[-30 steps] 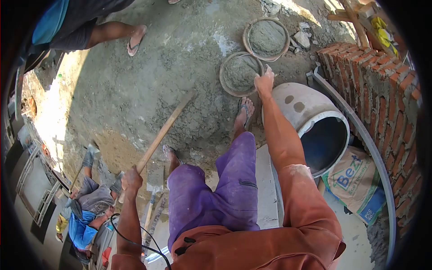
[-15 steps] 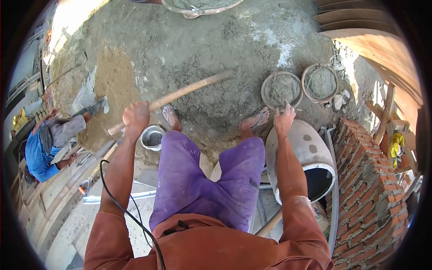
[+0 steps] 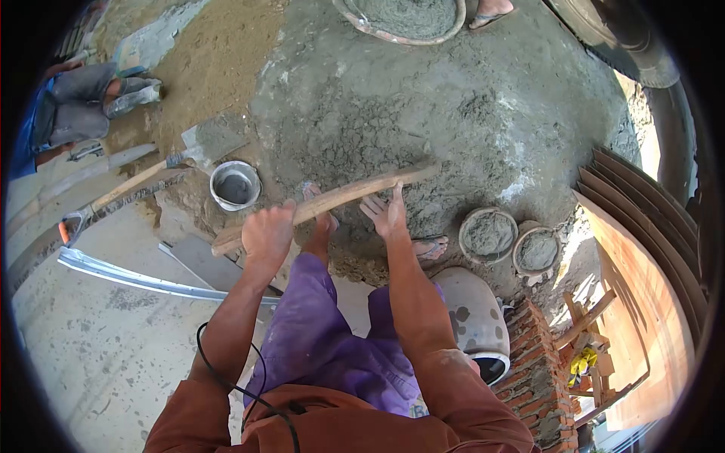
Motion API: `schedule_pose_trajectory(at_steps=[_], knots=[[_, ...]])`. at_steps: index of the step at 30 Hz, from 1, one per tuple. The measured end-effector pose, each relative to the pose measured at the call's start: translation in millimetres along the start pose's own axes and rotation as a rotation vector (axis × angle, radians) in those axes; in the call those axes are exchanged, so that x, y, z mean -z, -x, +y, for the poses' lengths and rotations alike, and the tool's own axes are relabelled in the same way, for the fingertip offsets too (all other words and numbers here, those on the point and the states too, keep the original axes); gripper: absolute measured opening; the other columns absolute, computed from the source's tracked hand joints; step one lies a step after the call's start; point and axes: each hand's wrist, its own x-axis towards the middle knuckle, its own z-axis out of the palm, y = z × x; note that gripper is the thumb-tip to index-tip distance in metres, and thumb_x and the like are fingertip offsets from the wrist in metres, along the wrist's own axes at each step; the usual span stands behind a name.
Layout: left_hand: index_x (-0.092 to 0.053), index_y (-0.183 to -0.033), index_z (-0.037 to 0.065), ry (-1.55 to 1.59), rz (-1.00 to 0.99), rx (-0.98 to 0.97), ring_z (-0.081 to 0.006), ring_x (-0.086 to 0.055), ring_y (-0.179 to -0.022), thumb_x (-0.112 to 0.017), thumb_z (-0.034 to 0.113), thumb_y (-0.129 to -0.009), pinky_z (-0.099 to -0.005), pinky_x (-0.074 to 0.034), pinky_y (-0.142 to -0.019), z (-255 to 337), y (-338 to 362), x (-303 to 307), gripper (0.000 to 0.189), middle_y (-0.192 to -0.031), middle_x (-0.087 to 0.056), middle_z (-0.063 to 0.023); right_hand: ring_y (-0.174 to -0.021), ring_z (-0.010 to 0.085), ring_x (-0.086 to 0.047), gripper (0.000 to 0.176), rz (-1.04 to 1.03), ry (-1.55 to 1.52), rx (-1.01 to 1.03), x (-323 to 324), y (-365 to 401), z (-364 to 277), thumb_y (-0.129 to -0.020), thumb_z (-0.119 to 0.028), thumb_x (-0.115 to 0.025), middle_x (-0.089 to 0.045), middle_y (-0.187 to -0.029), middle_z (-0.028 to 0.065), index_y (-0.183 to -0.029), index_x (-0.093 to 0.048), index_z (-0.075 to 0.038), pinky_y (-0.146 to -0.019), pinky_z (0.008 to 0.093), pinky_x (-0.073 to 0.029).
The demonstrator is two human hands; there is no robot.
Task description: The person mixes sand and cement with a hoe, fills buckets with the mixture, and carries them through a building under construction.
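Note:
My left hand [image 3: 268,232] is wrapped round a long wooden handle [image 3: 340,195] near its lower left end. The handle slants up to the right across wet grey mortar [image 3: 362,128], and its far end lies over the mortar. My right hand [image 3: 387,214] is just below the handle's upper part, fingers spread and palm not closed on it; whether the fingertips touch the wood is unclear. Below the handle are my feet in sandals, the right one [image 3: 430,248] beside the mortar.
Two mortar-filled buckets [image 3: 488,235] [image 3: 537,250] stand right, near a large drum [image 3: 470,309] and brick wall [image 3: 540,370]. A small bucket [image 3: 235,186] and shovel [image 3: 204,147] are left. A larger basin [image 3: 404,38] is ahead. Other people's legs [image 3: 79,109] show left.
My right hand has left the bucket rim and moved left to the handle, its fingers now spread. My left hand still grips the handle. The view has shifted.

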Motion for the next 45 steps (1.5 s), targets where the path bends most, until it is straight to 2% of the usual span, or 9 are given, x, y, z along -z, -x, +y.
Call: schedule_pose_trajectory(at_steps=[4,13,21,26,28,29,30,35,45], knots=[[-0.060,-0.087,0.014,0.141,-0.004,0.027,-0.0264,-0.068,-0.070,-0.061,0.010,-0.078,-0.0382,-0.054,-0.059,-78,21,-81,0.010,-0.077,-0.067,-0.0067,-0.075,0.0220,-0.054,0.025,-0.061,-0.231,0.045,-34,-65,50,-0.098,-0.031,-0.054,-0.052,-0.080,0.0076,-0.103,-0.047,-0.007,-0.077,0.0431,-0.050],[-0.059,-0.088,0.011,0.877,-0.098,0.047,-0.0350,-0.066,-0.078,-0.065,0.010,-0.071,-0.0480,-0.050,-0.071,-151,68,-285,0.019,-0.083,-0.067,-0.0089,-0.067,0.0192,-0.049,0.007,0.266,0.133,0.375,-90,0,122,-0.094,-0.013,-0.048,-0.047,-0.073,0.0033,-0.088,-0.049,-0.009,-0.070,0.0400,-0.047],[-0.056,-0.094,0.008,1.069,-0.321,0.048,-0.0384,-0.066,-0.074,-0.067,0.019,-0.075,-0.0502,-0.051,-0.068,-157,43,-191,0.024,-0.078,-0.067,-0.0156,-0.061,0.0154,-0.047,0.008,-0.223,0.282,0.205,-196,-72,52,-0.090,-0.012,-0.050,-0.044,-0.066,0.0017,-0.084,-0.047,-0.010,-0.061,0.0330,-0.046],[-0.042,-0.105,-0.002,1.429,-0.379,0.087,-0.0428,-0.065,-0.066,-0.064,0.018,-0.079,-0.0510,-0.053,-0.064,-28,7,-131,0.040,-0.073,-0.063,-0.0265,-0.054,0.0109,-0.047,0.010,-0.375,0.443,-0.092,-257,-174,-11,-0.093,-0.017,-0.055,-0.045,-0.062,-0.0023,-0.087,-0.050,-0.011,-0.051,0.0266,-0.045],[-0.037,-0.106,-0.005,1.892,-0.416,0.195,-0.0276,-0.065,-0.052,-0.059,0.010,-0.082,-0.0393,-0.053,-0.046,55,-6,-120,0.036,-0.069,-0.060,-0.0181,-0.052,0.0107,-0.048,0.010,-0.291,0.724,-0.062,-249,-192,-16,-0.092,-0.017,-0.057,-0.046,-0.062,-0.0023,-0.088,-0.052,-0.011,-0.049,0.0266,-0.045],[-0.037,-0.096,-0.004,2.203,-0.607,0.323,-0.0379,-0.065,-0.064,-0.062,0.013,-0.080,-0.0473,-0.053,-0.059,70,-10,-90,0.034,-0.062,-0.058,-0.0193,-0.051,0.0104,-0.048,0.011,-0.204,1.023,-0.022,-243,-193,-19,-0.092,-0.018,-0.060,-0.048,-0.061,-0.0024,-0.089,-0.053,-0.011,-0.047,0.0266,-0.044],[-0.036,-0.096,-0.003,2.078,-0.303,0.295,-0.0311,-0.065,-0.054,-0.060,0.011,-0.081,-0.0425,-0.052,-0.049,128,1,-93,0.032,-0.059,-0.058,-0.0165,-0.048,0.0109,-0.047,0.012,-0.164,1.087,-0.122,-230,-178,-18,-0.091,-0.017,-0.063,-0.050,-0.062,-0.0021,-0.089,-0.054,-0.010,-0.044,0.0285,-0.044],[-0.042,-0.109,0.002,2.358,-0.611,0.556,-0.0141,-0.058,-0.053,-0.062,0.008,-0.086,-0.0291,-0.047,-0.043,264,69,-27,0.031,-0.070,-0.053,-0.0067,-0.047,0.0092,-0.046,0.017,0.015,1.339,-0.111,-104,-105,-46,-0.088,-0.017,-0.067,-0.049,-0.060,-0.0013,-0.091,-0.054,-0.007,-0.043,0.0255,-0.044],[-0.044,-0.108,0.006,3.043,-1.293,-0.100,-0.0138,-0.059,-0.060,-0.064,0.006,-0.088,-0.0331,-0.051,-0.054,304,205,-19,0.028,-0.070,-0.053,-0.0042,-0.046,0.0162,-0.055,0.027,0.139,1.723,0.412,-1,25,-70,-0.080,-0.011,-0.068,-0.055,-0.060,0.0069,-0.100,-0.055,0.002,-0.042,0.0319,-0.044]])
